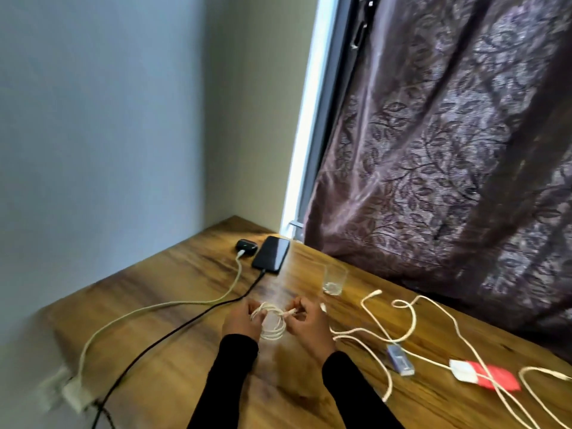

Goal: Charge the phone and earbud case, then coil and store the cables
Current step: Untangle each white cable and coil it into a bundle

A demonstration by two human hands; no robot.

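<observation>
A black phone [271,254] lies face up at the table's far corner with a black cable [173,332] plugged into its near end. Beside it on the left sits a dark earbud case [246,246] with a white cable [154,308] plugged in. Both cables run to a white wall adapter [75,394] at the lower left. My left hand [240,322] and my right hand [308,325] together hold a small coil of white cable [274,323] just above the wooden table [173,376]; the right fingers pinch its plug end.
Several loose white cables [411,326] sprawl over the table's right half. Among them lie a small blue-grey device [400,359] and a white-and-red pouch [486,374]. An empty glass [335,278] stands behind my right hand. A patterned brown curtain [448,150] hangs along the right.
</observation>
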